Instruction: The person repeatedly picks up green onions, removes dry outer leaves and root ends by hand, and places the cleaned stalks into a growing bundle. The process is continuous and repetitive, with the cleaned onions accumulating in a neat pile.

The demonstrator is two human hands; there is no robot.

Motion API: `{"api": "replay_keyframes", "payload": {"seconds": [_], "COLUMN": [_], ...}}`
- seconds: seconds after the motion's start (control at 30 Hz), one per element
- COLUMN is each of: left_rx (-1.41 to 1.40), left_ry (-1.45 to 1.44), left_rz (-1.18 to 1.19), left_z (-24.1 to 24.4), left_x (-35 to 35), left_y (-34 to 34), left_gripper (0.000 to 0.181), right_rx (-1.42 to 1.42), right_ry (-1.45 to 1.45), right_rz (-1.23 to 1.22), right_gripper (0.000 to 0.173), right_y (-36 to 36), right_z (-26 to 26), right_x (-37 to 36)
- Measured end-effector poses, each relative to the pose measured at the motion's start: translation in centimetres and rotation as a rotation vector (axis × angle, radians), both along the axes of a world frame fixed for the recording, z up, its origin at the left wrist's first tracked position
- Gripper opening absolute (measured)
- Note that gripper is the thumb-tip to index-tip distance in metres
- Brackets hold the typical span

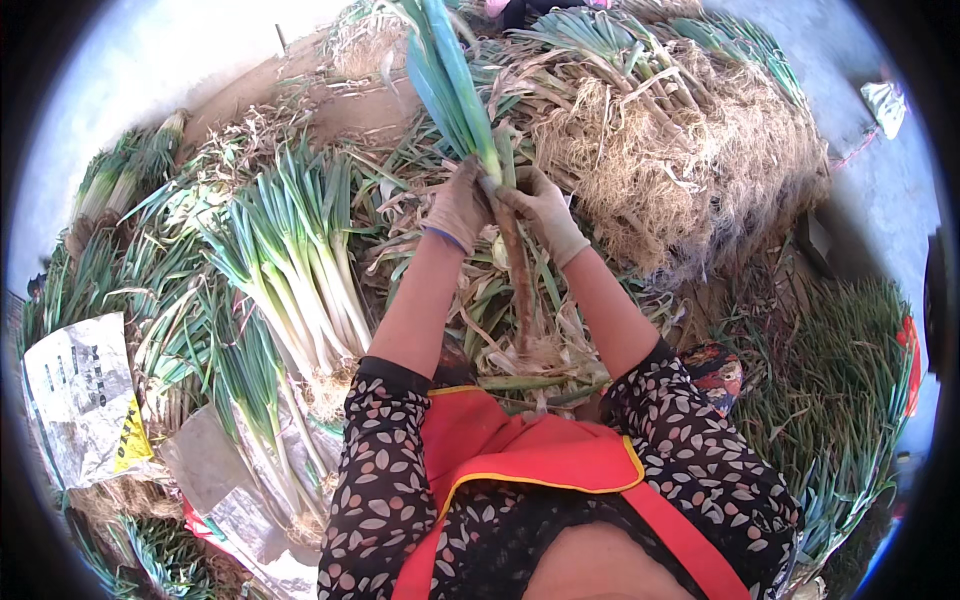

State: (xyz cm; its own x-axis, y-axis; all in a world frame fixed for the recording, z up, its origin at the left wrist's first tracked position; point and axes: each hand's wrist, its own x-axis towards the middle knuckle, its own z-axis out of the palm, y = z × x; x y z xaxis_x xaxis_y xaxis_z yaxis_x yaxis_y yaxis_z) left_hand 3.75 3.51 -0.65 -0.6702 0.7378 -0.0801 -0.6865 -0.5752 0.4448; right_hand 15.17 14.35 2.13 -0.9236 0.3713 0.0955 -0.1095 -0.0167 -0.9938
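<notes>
Both hands wear pale gloves and meet on one long green onion [487, 142] in front of me. Its blue-green leaves point away from me, and its brown, unpeeled lower stalk hangs towards my lap, roots down. My left hand [459, 206] is closed around the stalk from the left, just below the leaves. On the right side, my right hand [546, 214] pinches the same stretch, where an outer leaf stands apart from the stalk. Loose dry husks [480, 296] lie beneath. Left of my left arm is a pile of peeled green onions [300, 292] with white stalks.
A tall heap of unpeeled onions with dry roots [645, 165] stands at the right. Bundled greens [817, 405] lie at lower right. Printed sacks [82, 405] and more onions lie at the left. Part of another person [525, 9] shows at the top edge.
</notes>
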Motion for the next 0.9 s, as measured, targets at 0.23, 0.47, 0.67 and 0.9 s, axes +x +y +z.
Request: {"api": "replay_keyframes", "payload": {"seconds": [0.23,0.47,0.67,0.9], "left_rx": [-0.12,-0.121,-0.016,-0.11], "left_ry": [0.004,0.036,-0.02,0.032], "left_rz": [0.064,0.033,0.126,0.185], "left_z": [-1.0,0.7,1.7,0.6], "left_x": [-1.6,-1.2,-2.4,-2.2], "left_y": [-1.1,-0.8,-2.3,-0.8], "left_gripper": [0.031,0.03,0.027,0.022], "right_rx": [-0.44,-0.968,-1.089,-0.248], "right_ry": [-0.19,-0.348,-0.502,-0.367], "right_rz": [-0.052,-0.427,-0.383,-0.076], "right_gripper": [0.019,0.014,0.023,0.052], "right_y": [-4.3,1.5,1.1,-9.2], "right_z": [-3.3,-17.5,-20.2,-7.9], "right_x": [4.6,10.2,15.3,14.0]}}
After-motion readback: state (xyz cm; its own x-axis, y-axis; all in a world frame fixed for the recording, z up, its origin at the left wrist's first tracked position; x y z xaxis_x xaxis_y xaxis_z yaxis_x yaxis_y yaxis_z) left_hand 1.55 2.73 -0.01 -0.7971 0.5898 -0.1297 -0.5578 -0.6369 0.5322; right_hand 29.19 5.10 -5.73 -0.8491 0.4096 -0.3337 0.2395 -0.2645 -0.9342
